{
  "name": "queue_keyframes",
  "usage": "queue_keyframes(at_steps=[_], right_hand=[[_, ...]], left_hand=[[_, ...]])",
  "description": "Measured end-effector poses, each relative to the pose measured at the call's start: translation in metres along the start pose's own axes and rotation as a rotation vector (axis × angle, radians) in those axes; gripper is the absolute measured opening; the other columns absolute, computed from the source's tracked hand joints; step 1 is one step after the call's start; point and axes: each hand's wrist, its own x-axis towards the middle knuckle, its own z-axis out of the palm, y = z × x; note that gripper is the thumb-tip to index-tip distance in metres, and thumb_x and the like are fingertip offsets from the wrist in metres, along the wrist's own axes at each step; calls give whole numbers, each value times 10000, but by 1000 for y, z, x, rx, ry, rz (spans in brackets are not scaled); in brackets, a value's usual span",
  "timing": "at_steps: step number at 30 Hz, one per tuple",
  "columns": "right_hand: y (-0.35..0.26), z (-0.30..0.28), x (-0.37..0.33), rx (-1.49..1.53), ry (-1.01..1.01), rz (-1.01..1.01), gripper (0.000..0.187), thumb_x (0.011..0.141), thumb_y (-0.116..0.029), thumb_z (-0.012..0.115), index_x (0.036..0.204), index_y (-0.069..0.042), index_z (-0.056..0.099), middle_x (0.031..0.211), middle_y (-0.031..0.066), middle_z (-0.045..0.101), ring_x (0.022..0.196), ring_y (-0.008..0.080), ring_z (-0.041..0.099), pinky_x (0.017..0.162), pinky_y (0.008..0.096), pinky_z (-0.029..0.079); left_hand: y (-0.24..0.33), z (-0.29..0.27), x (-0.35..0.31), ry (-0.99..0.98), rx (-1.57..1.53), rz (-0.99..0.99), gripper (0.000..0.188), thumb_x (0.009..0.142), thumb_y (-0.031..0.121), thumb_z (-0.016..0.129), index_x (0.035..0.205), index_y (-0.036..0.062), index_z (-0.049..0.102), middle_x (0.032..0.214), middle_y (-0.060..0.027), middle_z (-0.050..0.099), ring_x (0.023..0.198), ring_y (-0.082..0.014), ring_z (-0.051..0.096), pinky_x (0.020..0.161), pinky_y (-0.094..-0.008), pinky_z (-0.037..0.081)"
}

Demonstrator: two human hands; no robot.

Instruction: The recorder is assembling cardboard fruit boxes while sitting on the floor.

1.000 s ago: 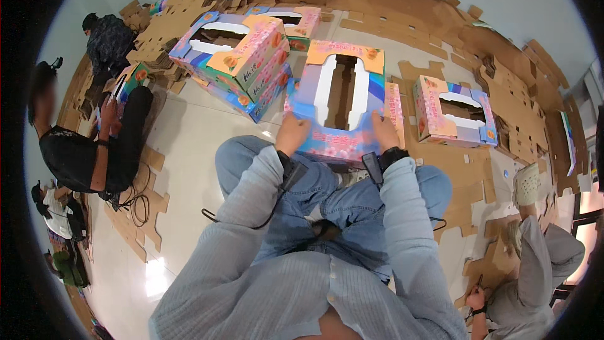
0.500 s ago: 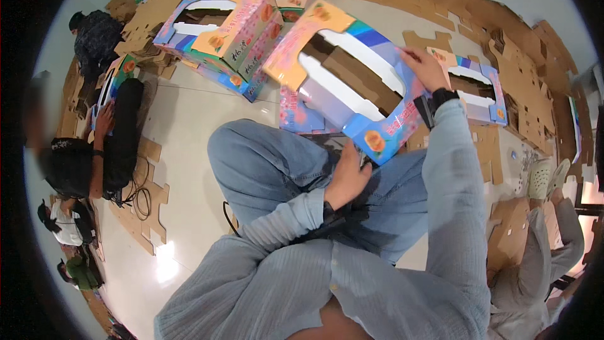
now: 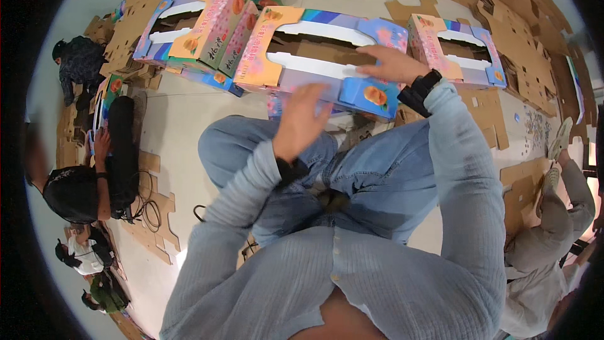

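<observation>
A colourful printed cardboard box (image 3: 371, 91) with a long cut-out in its top stands level in front of my knees. Part of another printed box (image 3: 274, 107) shows beneath its near side. My right hand (image 3: 395, 64) lies over the box's right end, fingers stretched toward the opening and apart from the thumb. In front of the box's near side is my left hand (image 3: 303, 119), smeared by motion. Whether it touches the box I cannot tell. Brown cardboard shows inside the opening.
Stacked printed boxes (image 3: 220, 25) stand at the far left, and a similar box (image 3: 450, 66) at the right. Flattened brown cardboard (image 3: 513, 56) lies along the right side. A person in black (image 3: 75, 189) sits at left with another box; a person in grey trousers (image 3: 547, 220) is at right.
The tilted box has been set down level, farther from my lap. My right hand has shifted left along its end. My left hand has left the lower corner and moved up and left.
</observation>
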Motion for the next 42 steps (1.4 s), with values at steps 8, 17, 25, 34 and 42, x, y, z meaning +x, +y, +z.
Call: queue_keyframes(at_steps=[8, 17, 25, 34, 42], right_hand=[[-9, 33, -7, -422, -93, 14, 809, 654, -671, 669, 1172, -55, 585, 1063, 182, 624, 1108, 342, 531, 989, 570, 302], [-26, 50, -23, -432, 118, -89, 752, 713, -559, 699, 1243, -61, 508, 1276, 187, 496, 1249, 352, 425, 1023, 606, 271], [-48, 59, -29, -656, -88, -22, 876, 730, -427, 737, 1402, -54, 317, 1399, 176, 362, 1301, 328, 367, 987, 537, 338], [-35, 20, -45, -895, -128, 193, 914, 696, -330, 782, 1417, -40, 300, 1481, 124, 317, 1362, 273, 325, 1055, 576, 302], [-81, 46, -69, 559, 1039, 62, 345, 943, -215, 556, 1197, 17, 527, 1112, 128, 601, 998, 205, 582, 855, 310, 467]], left_hand=[[-45, 18, 78, -471, 320, 8, 795, 765, 582, 635, 1360, 93, 439, 1387, -124, 449, 1358, -278, 327, 1056, -664, 143], [-67, 24, 77, -452, 28, -121, 604, 897, 446, 535, 1394, 130, 400, 1448, -129, 384, 1411, -252, 245, 1097, -603, 65], [-69, 26, 70, -405, 160, -18, 548, 894, 365, 540, 1358, 95, 431, 1418, -135, 418, 1385, -270, 288, 1116, -560, 89], [-7, 49, 68, -394, 253, -104, 914, 705, 696, 605, 1357, 81, 428, 1330, -202, 455, 1287, -347, 390, 1057, -597, 207], [10, 66, 108, -461, 246, -136, 1030, 605, 727, 686, 1259, -33, 451, 1295, -209, 479, 1258, -358, 419, 1023, -616, 269]])
